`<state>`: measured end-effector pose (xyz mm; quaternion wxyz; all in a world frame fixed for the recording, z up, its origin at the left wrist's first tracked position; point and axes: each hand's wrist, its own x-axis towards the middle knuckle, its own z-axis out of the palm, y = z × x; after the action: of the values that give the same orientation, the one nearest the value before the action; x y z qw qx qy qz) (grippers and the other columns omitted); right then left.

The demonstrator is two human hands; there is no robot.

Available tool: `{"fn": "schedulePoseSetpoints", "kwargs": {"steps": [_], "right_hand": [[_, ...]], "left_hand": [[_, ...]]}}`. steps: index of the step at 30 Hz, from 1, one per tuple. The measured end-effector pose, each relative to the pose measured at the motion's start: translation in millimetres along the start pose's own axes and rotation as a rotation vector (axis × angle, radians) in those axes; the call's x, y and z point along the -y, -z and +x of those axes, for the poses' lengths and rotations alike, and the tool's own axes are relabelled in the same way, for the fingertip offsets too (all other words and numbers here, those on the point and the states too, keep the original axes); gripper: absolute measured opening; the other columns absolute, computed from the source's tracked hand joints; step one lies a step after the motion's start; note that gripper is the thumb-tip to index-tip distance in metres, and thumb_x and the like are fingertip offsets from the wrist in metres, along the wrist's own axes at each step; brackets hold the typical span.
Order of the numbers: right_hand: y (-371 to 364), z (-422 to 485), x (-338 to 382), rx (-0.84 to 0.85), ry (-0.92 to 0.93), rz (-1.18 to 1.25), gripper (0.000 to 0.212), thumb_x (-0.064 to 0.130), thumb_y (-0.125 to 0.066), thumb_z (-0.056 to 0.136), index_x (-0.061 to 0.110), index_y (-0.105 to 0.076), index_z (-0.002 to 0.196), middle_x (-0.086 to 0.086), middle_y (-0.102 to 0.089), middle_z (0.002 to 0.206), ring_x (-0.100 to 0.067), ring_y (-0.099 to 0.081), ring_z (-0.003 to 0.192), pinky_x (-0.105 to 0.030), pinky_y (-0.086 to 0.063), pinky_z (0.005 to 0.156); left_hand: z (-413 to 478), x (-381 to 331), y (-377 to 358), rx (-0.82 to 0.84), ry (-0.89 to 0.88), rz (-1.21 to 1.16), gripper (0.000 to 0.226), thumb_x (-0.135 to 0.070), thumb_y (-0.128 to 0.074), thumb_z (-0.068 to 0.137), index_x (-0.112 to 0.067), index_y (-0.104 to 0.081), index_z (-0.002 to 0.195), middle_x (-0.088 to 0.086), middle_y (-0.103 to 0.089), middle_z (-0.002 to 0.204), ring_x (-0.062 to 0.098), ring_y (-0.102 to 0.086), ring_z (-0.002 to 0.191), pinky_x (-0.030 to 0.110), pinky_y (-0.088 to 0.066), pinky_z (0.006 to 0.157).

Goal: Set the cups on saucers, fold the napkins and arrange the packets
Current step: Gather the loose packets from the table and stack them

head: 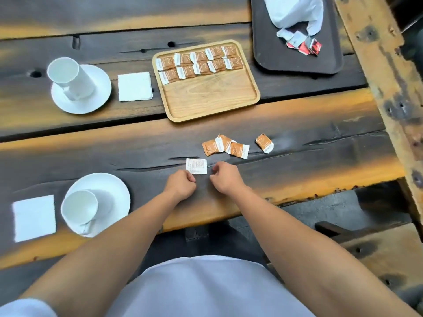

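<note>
Flat white square paper packet on dark scorched plank table; curled left hand pinching its corner, right hand curled, empty, just beside.

left hand curled, pinching corner of white printed paper packet | right hand curled just beside it | orange-and-white packets loose on dark plank table | rows of them on light wooden tray

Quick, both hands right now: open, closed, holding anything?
Left hand: closed, fingertips pinching the white packet at its near corner.
Right hand: closed, beside the packet; holding anything cannot be told.
</note>
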<state>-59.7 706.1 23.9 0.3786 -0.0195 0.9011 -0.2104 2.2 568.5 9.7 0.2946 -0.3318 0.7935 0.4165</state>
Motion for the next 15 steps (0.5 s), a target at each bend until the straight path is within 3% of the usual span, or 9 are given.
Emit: {"fn": "schedulePoseSetpoints", "kwargs": {"steps": [5,10,15], "right_hand": [[-0.9,11.0,18.1,0.039,0.256,-0.2,0.042,0.014,-0.053,0.089,0.011,-0.057,0.13,-0.016,-0.06,0.128,-0.037,-0.057,0.118,-0.043,-0.049,0.098],[-14.8,23.7,24.5,0.028,0.38,-0.409,0.038,0.016,-0.053,0.093,0.009,-0.052,0.131,-0.013,-0.048,0.133,-0.037,-0.053,0.121,-0.047,-0.048,0.098],[-32.1,28.2,21.6,-0.058,0.468,-0.593,0.039,0.023,-0.061,0.092,0.009,-0.048,0.126,-0.013,-0.042,0.132,-0.037,-0.037,0.128,-0.048,-0.047,0.092]], "left_hand": [[-19.2,22.4,-18.5,-0.152,0.105,-0.108,0.015,-0.009,-0.056,0.08,-0.022,-0.058,0.074,0.003,-0.07,0.089,0.03,-0.066,0.094,0.03,-0.053,0.08],[-25.4,44.6,-31.8,-0.222,0.166,-0.192,0.027,-0.01,-0.054,0.083,-0.018,-0.069,0.104,0.003,-0.069,0.114,0.026,-0.059,0.111,0.023,-0.042,0.089],[-22.2,59.0,-35.0,-0.228,0.18,-0.271,0.024,-0.018,-0.061,0.084,-0.02,-0.07,0.106,0.003,-0.071,0.114,0.024,-0.061,0.112,0.027,-0.045,0.099]]}}
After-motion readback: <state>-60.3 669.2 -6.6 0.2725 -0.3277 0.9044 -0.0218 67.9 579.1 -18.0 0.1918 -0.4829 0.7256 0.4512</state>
